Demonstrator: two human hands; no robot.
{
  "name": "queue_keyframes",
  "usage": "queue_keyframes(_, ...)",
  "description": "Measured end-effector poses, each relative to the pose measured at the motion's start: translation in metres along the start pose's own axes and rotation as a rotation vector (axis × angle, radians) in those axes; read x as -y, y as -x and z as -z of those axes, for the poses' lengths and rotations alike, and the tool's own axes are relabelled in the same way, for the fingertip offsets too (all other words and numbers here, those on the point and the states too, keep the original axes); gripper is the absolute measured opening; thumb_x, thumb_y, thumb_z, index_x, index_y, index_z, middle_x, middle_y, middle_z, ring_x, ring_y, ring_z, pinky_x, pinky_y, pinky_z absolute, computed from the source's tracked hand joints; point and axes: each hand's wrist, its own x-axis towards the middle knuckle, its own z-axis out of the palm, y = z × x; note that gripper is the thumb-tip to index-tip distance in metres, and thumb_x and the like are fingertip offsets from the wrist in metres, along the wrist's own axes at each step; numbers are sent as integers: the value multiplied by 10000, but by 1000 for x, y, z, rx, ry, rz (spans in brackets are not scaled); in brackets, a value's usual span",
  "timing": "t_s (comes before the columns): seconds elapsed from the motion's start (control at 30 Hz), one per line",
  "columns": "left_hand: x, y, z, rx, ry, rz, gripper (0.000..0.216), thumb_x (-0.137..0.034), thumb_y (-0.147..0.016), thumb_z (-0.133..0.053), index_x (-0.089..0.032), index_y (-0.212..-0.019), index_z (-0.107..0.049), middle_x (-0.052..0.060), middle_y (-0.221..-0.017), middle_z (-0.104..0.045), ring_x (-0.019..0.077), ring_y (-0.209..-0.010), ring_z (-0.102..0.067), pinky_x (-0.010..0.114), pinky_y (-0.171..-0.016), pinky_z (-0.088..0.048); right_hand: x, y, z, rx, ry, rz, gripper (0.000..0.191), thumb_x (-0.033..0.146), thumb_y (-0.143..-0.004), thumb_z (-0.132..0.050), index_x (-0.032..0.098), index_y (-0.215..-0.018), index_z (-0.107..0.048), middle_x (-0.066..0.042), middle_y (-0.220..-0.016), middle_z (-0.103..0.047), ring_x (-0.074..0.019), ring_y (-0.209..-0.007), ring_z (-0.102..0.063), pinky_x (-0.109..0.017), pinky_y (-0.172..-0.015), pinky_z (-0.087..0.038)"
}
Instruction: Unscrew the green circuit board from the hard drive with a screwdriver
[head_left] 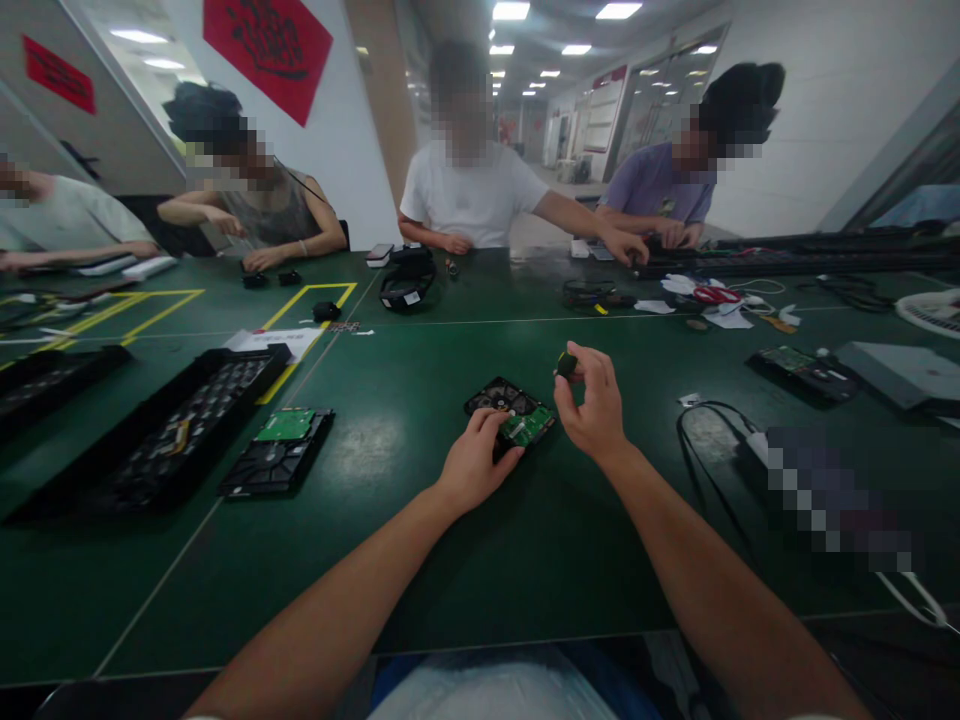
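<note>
In the head view, a hard drive [529, 425] with a green circuit board facing up lies on the table in front of me. My left hand [480, 455] grips its near left side, thumb along the front edge and fingers over the top. Just right of the drive and a little above it, my right hand [596, 405] pinches a small dark piece with a yellowish-green edge [566, 365] between thumb and fingers. What kind of piece it is I cannot make out. Further left, another hard drive [277, 450] rests on the table, board side up.
Long black trays [169, 425] stand at the left. On the right are a third drive [802, 375], a grey box [900, 370] and a black cable [686, 450]. Several people sit across the green table [375, 590], with a black strapped device [407, 285] and loose cables before them.
</note>
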Motion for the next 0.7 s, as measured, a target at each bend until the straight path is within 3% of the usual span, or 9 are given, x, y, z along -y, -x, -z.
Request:
queue_keyframes(0.23,0,0,0,-1,28,36,617,-370,-912,-719,-266,-1456,-445,106,-1393,-521,169,-834,-681,406,-808,-626,-2,1,-1,-29,44,-21,545,291,-960,-671,303,-1468,-474,-121,-1291,-553,-262,-1025,-622,-440,-758,-642)
queue_keyframes(0.4,0,0,1,1,45,44,611,-357,-910,-719,-263,-1450,-450,106,-1380,-514,165,-836,-669,398,-804,-615,0,1,0,-4,-17,-9,555,216,-994,-582,287,-1525,-437,-132,-1369,-528,-240,-1047,-648,-448,-871,-642)
queue_keyframes(0.6,-2,0,2,19,35,54,595,-359,-916,-710,-258,-1444,-456,103,-1380,-515,160,-833,-667,399,-822,-607,-1,2,-2,-29,30,-24,540,260,-966,-658,300,-1476,-485,-119,-1310,-554,-264,-1098,-627,-427,-793,-652)
queue_keyframes(0.7,-1,0,1,20,41,52,596,-356,-911,-717,-262,-1442,-464,98,-1379,-512,156,-831,-667,393,-819,-608,-1,1,-1,-11,32,-4,546,240,-972,-632,299,-1491,-474,-124,-1317,-559,-278,-1138,-618,-458,-843,-646)
